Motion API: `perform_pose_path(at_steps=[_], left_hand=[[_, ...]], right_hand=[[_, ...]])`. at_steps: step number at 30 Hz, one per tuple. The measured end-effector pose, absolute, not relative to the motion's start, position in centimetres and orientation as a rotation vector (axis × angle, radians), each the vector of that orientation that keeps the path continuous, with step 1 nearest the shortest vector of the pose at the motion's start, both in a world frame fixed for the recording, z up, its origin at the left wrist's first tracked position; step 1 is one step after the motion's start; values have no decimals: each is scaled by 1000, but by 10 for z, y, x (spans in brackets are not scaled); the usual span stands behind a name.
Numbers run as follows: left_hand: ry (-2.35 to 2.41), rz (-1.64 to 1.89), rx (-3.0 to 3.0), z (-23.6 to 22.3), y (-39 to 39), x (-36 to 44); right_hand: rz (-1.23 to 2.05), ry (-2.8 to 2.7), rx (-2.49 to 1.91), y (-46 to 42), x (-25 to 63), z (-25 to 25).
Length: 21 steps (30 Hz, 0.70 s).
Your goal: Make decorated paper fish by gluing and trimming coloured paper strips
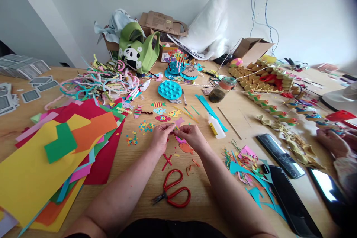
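Note:
My left hand (pixel 162 138) and my right hand (pixel 192 137) meet above the middle of the table, fingertips pinched together. Between them is a small green strip (pixel 176 128), probably paper and mostly hidden by the fingers. Just beyond lies a pink paper fish (pixel 180 120); an orange paper fish (pixel 186 148) is under my right hand. Several decorated paper fish, such as a red one (pixel 163 118) and a yellow one (pixel 174 113), are spread behind my left hand. Red-handled scissors (pixel 173 189) lie between my forearms, near crossed red strips (pixel 167 162).
Coloured paper sheets (pixel 33 171) pile up at left, below pipe cleaners (pixel 97 80). A blue plate (pixel 170 90), glue bottle (pixel 216 126) and glass jar (pixel 222 90) stand beyond my hands. Paper scraps (pixel 245 167) and phones (pixel 280 155) lie at right, near another person's hand (pixel 333 142).

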<state>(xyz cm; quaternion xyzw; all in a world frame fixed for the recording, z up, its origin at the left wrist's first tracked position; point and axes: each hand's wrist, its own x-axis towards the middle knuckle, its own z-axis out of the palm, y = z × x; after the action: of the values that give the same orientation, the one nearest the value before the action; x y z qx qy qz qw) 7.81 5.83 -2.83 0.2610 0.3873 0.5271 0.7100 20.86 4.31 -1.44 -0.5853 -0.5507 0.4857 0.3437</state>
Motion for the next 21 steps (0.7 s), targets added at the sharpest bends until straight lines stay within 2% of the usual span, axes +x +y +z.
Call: perform_pose_path(at_steps=[16,21], left_hand=[[780,1130,595,-27,57,77],[817,1182,518,-26,63,73]], right_hand=[[1244,-1446,-1533,42,210,-2],[997,-1377,-1616,47,243,9]])
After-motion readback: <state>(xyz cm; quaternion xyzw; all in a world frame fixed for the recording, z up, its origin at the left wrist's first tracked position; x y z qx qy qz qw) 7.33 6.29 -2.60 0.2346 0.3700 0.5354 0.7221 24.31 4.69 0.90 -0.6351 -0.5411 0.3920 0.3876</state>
